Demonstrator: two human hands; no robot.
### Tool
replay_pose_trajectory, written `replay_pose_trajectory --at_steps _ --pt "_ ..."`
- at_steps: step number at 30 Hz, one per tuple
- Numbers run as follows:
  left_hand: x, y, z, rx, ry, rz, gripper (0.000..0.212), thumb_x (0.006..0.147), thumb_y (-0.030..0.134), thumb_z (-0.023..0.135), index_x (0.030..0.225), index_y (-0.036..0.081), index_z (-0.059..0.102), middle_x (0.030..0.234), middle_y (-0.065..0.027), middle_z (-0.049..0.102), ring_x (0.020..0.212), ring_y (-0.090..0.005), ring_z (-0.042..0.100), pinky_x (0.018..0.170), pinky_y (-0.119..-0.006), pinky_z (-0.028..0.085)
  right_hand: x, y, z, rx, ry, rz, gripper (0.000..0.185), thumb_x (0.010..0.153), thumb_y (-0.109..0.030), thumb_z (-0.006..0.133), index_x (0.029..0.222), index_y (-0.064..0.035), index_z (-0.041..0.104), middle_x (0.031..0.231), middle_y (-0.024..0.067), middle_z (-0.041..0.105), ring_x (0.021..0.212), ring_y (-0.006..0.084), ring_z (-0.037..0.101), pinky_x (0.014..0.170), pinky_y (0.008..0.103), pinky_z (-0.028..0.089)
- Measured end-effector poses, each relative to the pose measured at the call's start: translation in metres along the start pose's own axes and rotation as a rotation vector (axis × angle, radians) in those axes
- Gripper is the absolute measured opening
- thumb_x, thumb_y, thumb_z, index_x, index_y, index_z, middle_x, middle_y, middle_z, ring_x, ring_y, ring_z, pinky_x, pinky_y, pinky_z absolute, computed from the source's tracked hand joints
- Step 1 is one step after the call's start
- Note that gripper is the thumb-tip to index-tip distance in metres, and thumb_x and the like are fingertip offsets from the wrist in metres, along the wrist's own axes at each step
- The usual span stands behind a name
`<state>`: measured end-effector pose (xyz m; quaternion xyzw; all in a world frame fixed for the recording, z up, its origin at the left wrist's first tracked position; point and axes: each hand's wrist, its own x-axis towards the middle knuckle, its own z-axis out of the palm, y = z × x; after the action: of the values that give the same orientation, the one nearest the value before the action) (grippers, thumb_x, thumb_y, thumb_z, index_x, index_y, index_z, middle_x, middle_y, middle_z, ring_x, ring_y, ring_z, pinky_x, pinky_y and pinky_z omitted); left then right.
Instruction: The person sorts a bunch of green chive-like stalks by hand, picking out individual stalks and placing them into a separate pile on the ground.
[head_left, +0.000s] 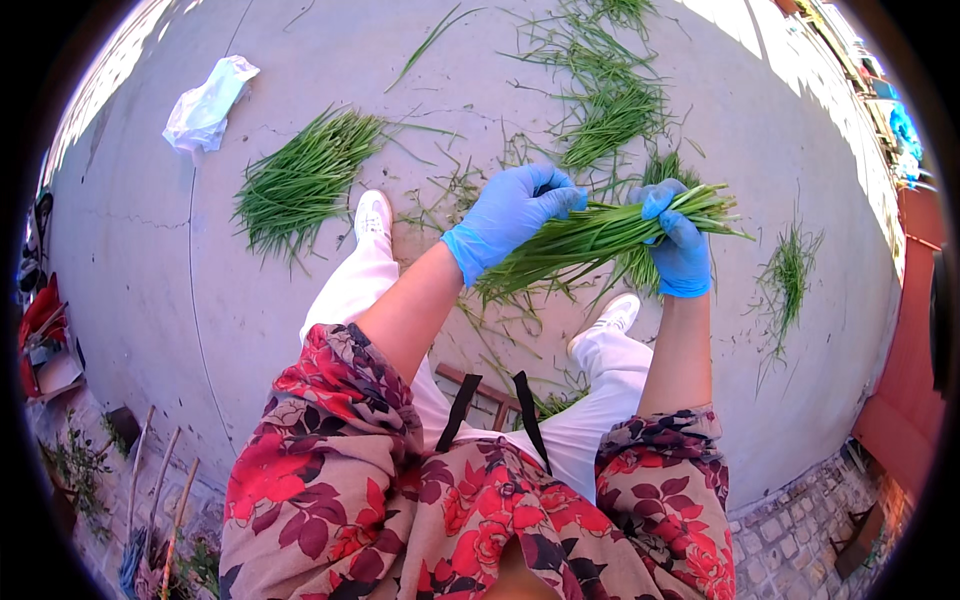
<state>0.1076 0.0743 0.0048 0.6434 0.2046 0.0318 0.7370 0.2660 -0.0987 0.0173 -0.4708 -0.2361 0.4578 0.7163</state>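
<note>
My right hand (679, 244), in a blue disposable glove, grips a bundle of long green leaves (577, 244), which look like garlic chives. Pale cut ends stick out to the right of that fist, and the leafy ends droop to the lower left. Also gloved in blue, my left hand (517, 214) has its thumb and fingers pinched at the bundle's upper edge, seemingly on a strand or two. Its palm side is hidden. Below the bundle, loose leaves (525, 307) litter the concrete between my white shoes.
A neat pile of chives (311, 180) lies left of my left shoe (373, 215). Looser heaps (615, 112) stretch away ahead, and a small clump (787, 277) lies right. A white plastic bag (206, 105) rests on the concrete floor (135, 262). Wooden poles (180, 487) stand lower left.
</note>
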Motion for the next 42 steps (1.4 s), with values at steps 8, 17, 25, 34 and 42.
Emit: replay_pose_trajectory --at_steps 8,17,25,34,42 --pt "-0.01 0.013 0.006 -0.063 -0.151 -0.053 0.022 0.08 0.012 0.066 0.099 -0.001 0.064 0.089 -0.0046 0.065 0.081 -0.0084 0.057 0.077 -0.023 0.047 0.0 -0.006 0.014 -0.047 -0.02 -0.031 0.021 0.074 -0.024 0.068 0.081 -0.0084 0.056 0.072 -0.0019 0.052 0.068 0.0115 0.042 0.057 0.0223 0.034" --pt "-0.009 0.012 0.002 -0.126 -0.061 -0.063 0.019 0.08 0.011 0.063 0.095 0.0 0.061 0.09 -0.0033 0.063 0.081 -0.0087 0.057 0.075 -0.023 0.046 -0.001 -0.005 0.006 -0.085 -0.014 0.033 0.027 0.071 -0.025 0.067 0.088 -0.0064 0.059 0.085 0.0043 0.06 0.079 0.0132 0.054 0.061 0.024 0.042" --pt "-0.007 0.013 0.005 -0.065 0.058 0.119 0.012 0.081 0.013 0.058 0.086 0.002 0.059 0.071 -0.0001 0.057 0.066 -0.0057 0.052 0.063 -0.021 0.045 -0.001 -0.009 0.029 -0.235 0.166 0.05 0.027 0.076 -0.017 0.061 0.099 -0.0023 0.062 0.096 0.0072 0.064 0.077 0.0116 0.057 0.062 0.0238 0.046" --pt "-0.011 0.024 0.002 -0.309 -0.183 0.098 0.016 0.09 0.017 0.05 0.097 0.002 0.052 0.079 -0.0032 0.06 0.075 -0.0091 0.056 0.07 -0.023 0.045 0.005 -0.002 0.032 -0.468 0.223 0.204 0.022 0.081 -0.01 0.058 0.101 -0.001 0.059 0.092 0.0066 0.065 0.07 0.0088 0.058 0.058 0.0224 0.049" --pt "0.002 0.009 -0.008 -1.063 -0.053 0.098 0.017 0.092 0.019 0.048 0.093 0.004 0.055 0.082 -0.0038 0.058 0.08 -0.0168 0.058 0.078 -0.032 0.047 0.003 -0.008 0.033 -0.523 0.086 0.302 0.018 0.078 -0.011 0.062 0.093 -0.0015 0.06 0.082 0.0046 0.065 0.064 0.0085 0.057 0.055 0.0224 0.047"
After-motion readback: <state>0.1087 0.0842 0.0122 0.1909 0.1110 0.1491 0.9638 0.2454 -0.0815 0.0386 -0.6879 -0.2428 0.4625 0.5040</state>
